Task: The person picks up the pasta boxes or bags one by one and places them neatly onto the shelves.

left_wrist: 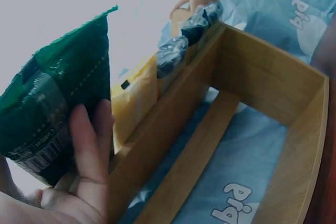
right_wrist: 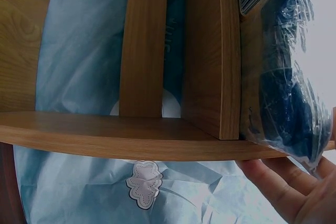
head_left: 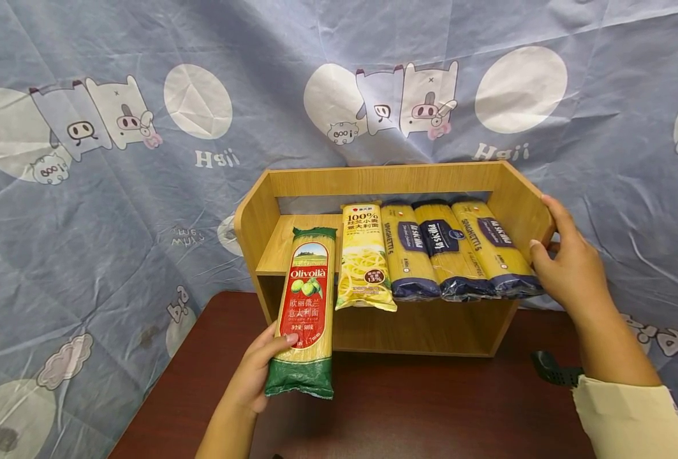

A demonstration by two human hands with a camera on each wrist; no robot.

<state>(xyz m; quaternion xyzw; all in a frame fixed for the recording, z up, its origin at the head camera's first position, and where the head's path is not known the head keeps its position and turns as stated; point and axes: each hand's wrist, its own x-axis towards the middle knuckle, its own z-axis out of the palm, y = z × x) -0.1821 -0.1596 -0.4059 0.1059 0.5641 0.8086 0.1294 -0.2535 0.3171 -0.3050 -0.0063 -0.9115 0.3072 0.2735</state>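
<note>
My left hand [head_left: 261, 366] grips a pack of Olivoilà spaghetti [head_left: 307, 312] near its green lower end, thumb across the front. The pack's top end is over the left part of the wooden shelf's [head_left: 381, 178] upper board; whether it touches the board I cannot tell. In the left wrist view the fingers [left_wrist: 89, 145] press the pack's green end [left_wrist: 63, 87]. My right hand [head_left: 574, 264] holds the shelf's right side panel, thumb inside and fingers outside. Beside the Olivoilà pack lies a yellow pasta pack [head_left: 364, 255], then several La Sicilia spaghetti packs [head_left: 448, 248] in a row.
The shelf stands on a dark red table [head_left: 407, 401] against a blue-grey cloth [head_left: 270, 83] printed with cartoon pigs. Below the packs is the shelf's lower compartment [head_left: 419, 328]. A black object [head_left: 553, 368] lies on the table near the right forearm.
</note>
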